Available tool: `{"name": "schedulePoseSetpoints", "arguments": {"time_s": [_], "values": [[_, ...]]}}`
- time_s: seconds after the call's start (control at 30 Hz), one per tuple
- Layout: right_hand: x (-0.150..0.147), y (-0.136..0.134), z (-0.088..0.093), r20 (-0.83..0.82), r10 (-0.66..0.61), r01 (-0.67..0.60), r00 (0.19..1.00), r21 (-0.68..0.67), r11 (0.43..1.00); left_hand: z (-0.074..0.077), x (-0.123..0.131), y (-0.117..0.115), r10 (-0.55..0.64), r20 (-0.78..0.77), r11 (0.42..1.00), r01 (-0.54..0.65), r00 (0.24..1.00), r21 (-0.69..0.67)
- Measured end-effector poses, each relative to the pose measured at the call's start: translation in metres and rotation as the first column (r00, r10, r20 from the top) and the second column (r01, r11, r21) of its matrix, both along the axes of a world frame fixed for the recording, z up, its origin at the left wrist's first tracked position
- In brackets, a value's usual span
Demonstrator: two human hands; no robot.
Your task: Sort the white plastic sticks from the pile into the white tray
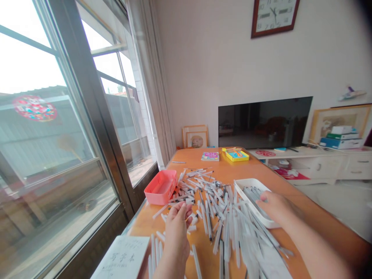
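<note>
My left hand [179,221] hovers over the near part of the table, its fingers curled in a pinch; whatever they hold, if anything, is too small to make out. White pen caps [192,228] and clear pen barrels [195,260] lie around it. At the white plastic tray [270,224], my right hand [272,204] reaches over the side with thumb and fingers together, touching or just above the grey pens [252,192] inside. Its fingertips hide what is between them. A large loose heap of pen parts [213,203] spreads between both hands.
A red plastic basket [155,197] stands left of the heap. Near the left table edge lies a white notebook [123,257]. Toward the far end are a colourful booklet [210,156], a yellow box [236,155] and a single pen [178,162]. Glass doors [99,155] flank the left.
</note>
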State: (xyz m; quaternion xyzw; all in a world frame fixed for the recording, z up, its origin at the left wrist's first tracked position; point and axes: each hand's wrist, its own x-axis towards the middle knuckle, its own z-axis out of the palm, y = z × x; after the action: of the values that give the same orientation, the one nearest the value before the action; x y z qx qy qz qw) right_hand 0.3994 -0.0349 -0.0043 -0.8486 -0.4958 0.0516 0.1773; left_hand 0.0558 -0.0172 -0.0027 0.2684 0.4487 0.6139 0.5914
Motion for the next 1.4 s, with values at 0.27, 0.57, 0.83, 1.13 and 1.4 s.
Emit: {"name": "schedulePoseSetpoints", "arguments": {"time_s": [0.27, 0.57, 0.83, 1.13, 1.4], "values": [[0.004, 0.003, -0.005, 0.059, -0.032, 0.027, 0.998, 0.075, 0.997, -0.002, -0.002, 0.001, 0.003, -0.077, 1.000, -0.001, 0.997, 0.023], [-0.057, -0.005, 0.032, 0.018, 0.174, -0.175, 0.985, 0.150, 0.973, -0.003, -0.003, 0.002, 0.033, -0.179, 0.999, -0.029, 0.983, 0.025], [-0.126, -0.019, 0.024, 0.005, 0.565, -0.562, 0.825, 0.104, 0.821, 0.002, -0.004, -0.001, 0.010, -0.208, 1.000, -0.005, 0.978, 0.024], [-0.156, -0.028, 0.003, 0.146, 0.683, -0.682, 0.716, -0.066, 0.729, -0.009, 0.005, -0.002, -0.087, -0.434, 0.972, 0.171, 0.897, 0.158], [-0.180, -0.029, -0.006, 0.212, 0.615, -0.630, 0.760, 0.004, 0.777, -0.017, 0.005, 0.001, -0.088, -0.451, 0.975, 0.170, 0.888, 0.143]]}}
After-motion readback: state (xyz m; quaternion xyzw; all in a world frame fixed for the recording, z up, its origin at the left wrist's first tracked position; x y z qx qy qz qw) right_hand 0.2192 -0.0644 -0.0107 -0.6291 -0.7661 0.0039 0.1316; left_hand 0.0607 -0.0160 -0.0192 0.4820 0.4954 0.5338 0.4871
